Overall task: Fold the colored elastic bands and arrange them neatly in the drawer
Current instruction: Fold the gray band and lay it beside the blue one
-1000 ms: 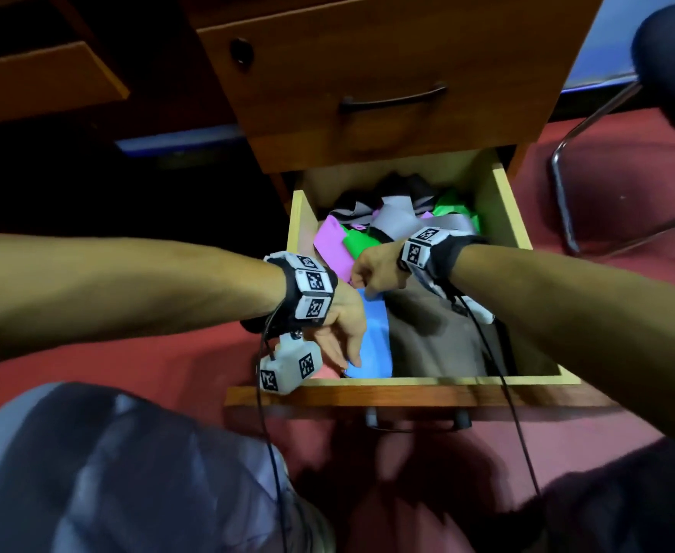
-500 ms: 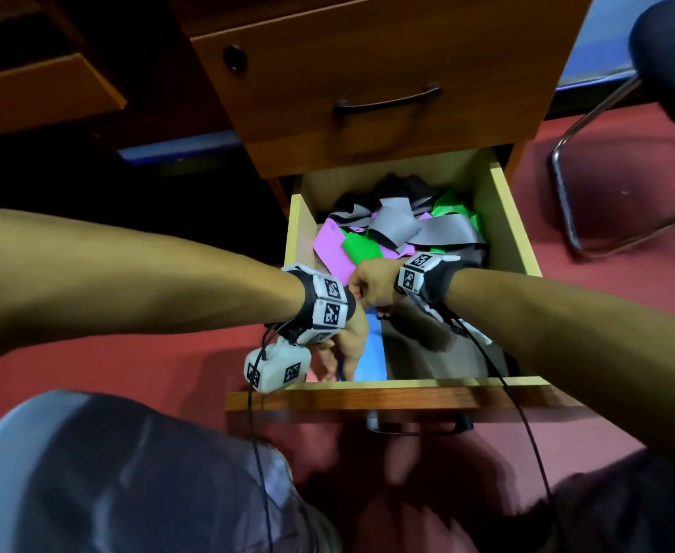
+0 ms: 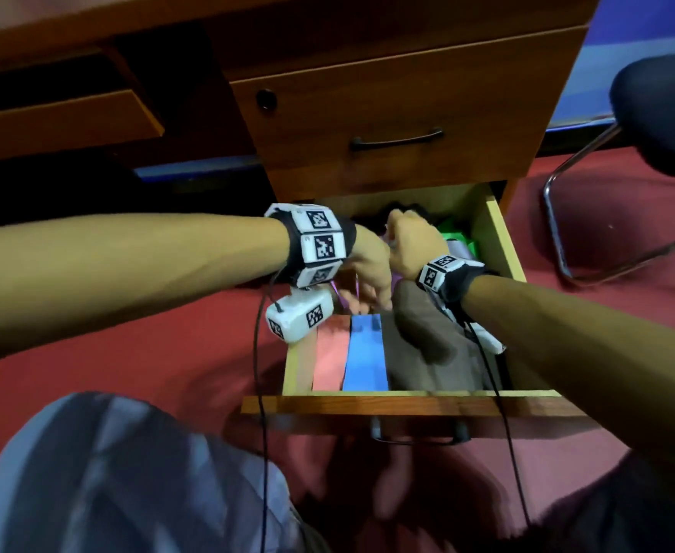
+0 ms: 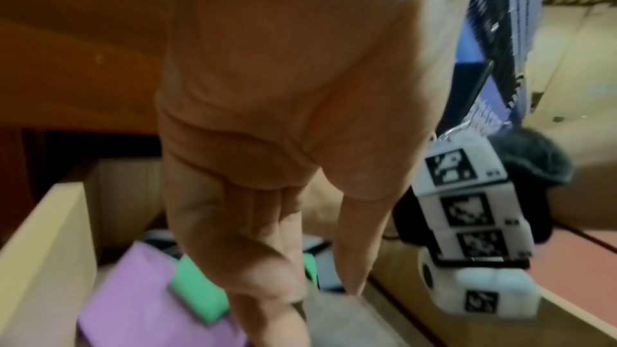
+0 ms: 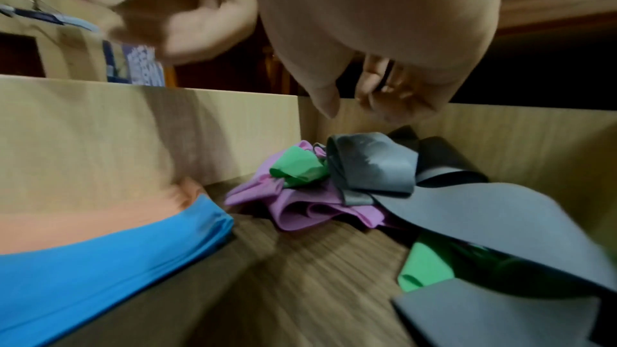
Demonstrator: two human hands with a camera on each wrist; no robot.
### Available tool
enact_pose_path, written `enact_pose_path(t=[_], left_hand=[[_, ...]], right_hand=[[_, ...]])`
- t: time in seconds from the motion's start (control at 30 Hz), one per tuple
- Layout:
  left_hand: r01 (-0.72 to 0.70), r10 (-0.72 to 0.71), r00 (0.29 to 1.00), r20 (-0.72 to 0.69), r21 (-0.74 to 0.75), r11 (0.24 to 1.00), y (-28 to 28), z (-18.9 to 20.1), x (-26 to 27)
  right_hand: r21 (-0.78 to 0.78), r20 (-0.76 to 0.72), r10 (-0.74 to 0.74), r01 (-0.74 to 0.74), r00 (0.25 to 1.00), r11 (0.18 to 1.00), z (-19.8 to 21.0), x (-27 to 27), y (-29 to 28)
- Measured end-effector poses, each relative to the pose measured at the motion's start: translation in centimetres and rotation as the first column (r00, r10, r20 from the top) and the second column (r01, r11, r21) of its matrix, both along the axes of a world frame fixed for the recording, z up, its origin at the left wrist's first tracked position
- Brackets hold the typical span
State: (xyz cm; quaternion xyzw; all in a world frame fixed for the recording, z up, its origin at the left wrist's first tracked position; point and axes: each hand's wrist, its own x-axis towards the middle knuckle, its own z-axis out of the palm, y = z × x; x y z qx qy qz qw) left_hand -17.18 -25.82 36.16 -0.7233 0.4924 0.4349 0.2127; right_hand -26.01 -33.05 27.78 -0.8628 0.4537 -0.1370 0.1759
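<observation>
The open wooden drawer (image 3: 399, 403) holds a folded salmon band (image 3: 329, 353) and a folded blue band (image 3: 365, 357) side by side at its front left. A loose heap of purple (image 5: 300, 207), green (image 5: 297, 165) and grey bands (image 5: 377, 165) lies at the back. My left hand (image 3: 367, 289) hangs over the drawer's left middle with straight fingers (image 4: 284, 220) pointing down above the purple band (image 4: 133, 300), holding nothing. My right hand (image 3: 411, 241) hovers over the heap, fingers curled (image 5: 394, 99), with nothing seen in them.
A closed drawer with a dark handle (image 3: 397, 139) sits directly above the open one. A chair's metal leg (image 3: 559, 241) and dark seat (image 3: 667, 113) stand at the right on red floor. My knee (image 3: 128, 472) is at lower left. Cables hang from both wrists.
Both hands have moved toward the back of the drawer. The left hand left the blue band at the front; the right hand now hovers over the loose heap.
</observation>
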Motion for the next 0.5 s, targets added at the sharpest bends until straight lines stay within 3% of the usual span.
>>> enact_pose_path(t=[0.07,0.17,0.33,0.4,0.5], left_hand=[[0.002,-0.004,1.0,-0.011,-0.211,0.978,0.3,2.1,0.6],[-0.042,0.04,0.999,-0.016,-0.474,0.879,1.6,4.0,2.1],[-0.351,0.232,0.935,-0.268,-0.607,0.713,4.0,3.7,4.1],[-0.451,0.289,0.892,-0.349,-0.634,0.628,5.0,3.8,4.0],[-0.492,0.293,0.87,-0.396,-0.672,0.553,6.1,3.6,3.0]], right_hand=[[0.04,-0.055,-0.053,0.056,0.997,0.998,-0.3,-0.5,-0.6],[0.125,-0.207,0.02,0.006,0.978,0.992,-1.1,-0.9,-1.0],[0.21,0.047,-0.149,0.136,0.988,0.968,0.9,-1.3,0.5],[0.289,0.178,-0.243,0.185,0.954,0.939,2.7,-1.9,0.9],[0.384,0.322,-0.318,0.184,0.891,0.905,5.9,-3.4,1.9]])
